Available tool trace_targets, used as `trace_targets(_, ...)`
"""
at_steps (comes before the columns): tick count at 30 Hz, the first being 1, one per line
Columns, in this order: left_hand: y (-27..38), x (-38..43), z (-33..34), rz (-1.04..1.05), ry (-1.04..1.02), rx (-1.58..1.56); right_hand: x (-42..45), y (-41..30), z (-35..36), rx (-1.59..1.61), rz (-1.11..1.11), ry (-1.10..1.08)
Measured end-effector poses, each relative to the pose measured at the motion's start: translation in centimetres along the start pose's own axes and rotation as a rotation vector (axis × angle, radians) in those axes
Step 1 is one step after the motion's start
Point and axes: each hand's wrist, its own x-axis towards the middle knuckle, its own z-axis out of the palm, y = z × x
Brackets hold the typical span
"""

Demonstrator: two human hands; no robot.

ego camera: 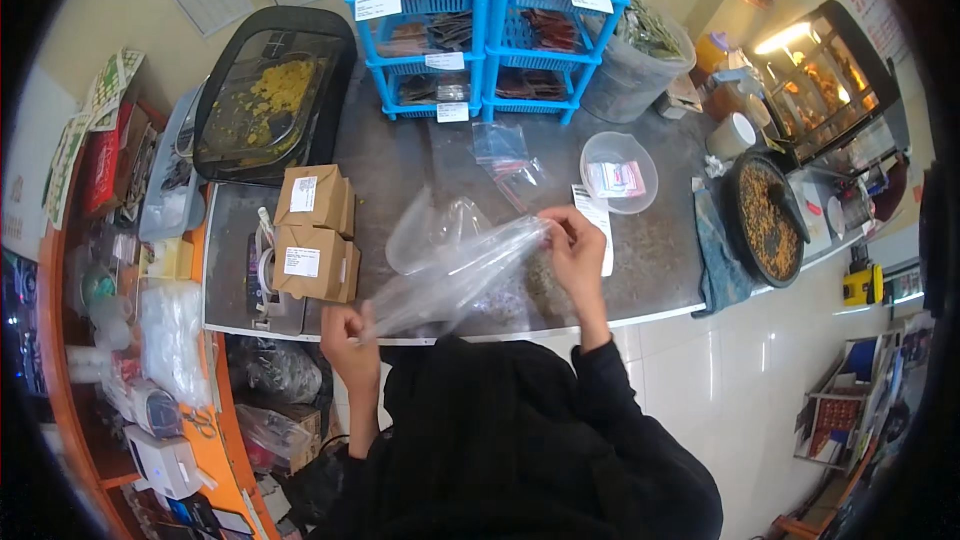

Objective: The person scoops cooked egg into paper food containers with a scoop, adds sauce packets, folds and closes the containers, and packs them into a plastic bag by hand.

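A clear plastic bag is stretched slantwise over the front of the dark worktop. My left hand pinches its lower left end near the table edge. Its upper right end is gripped between the thumb and fingers of my right hand. Left of the bag stand two brown cardboard food boxes, an upper box and a lower box, each with a printed label. Just beyond my right hand lies a paper slip bearing writing, partly under a round clear plastic bowl that holds small packets.
Blue plastic racks with sachets stand at the back. A black lidded tray of yellow food is at back left. Small zip bags lie mid-table. On the right are a stone mortar, a blue cloth and a lit display case.
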Motion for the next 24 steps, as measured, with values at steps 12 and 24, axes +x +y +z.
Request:
trace_targets(12,0.5,2.0,9.8,-0.679,-0.415,-0.756,-5.5,1.7,5.5,-0.109,-0.607,-0.111)
trace_targets(24,2.1,-1.4,5.0,0.067,-0.450,-0.248,5.3,5.9,7.5,-0.097,-0.208,-0.595)
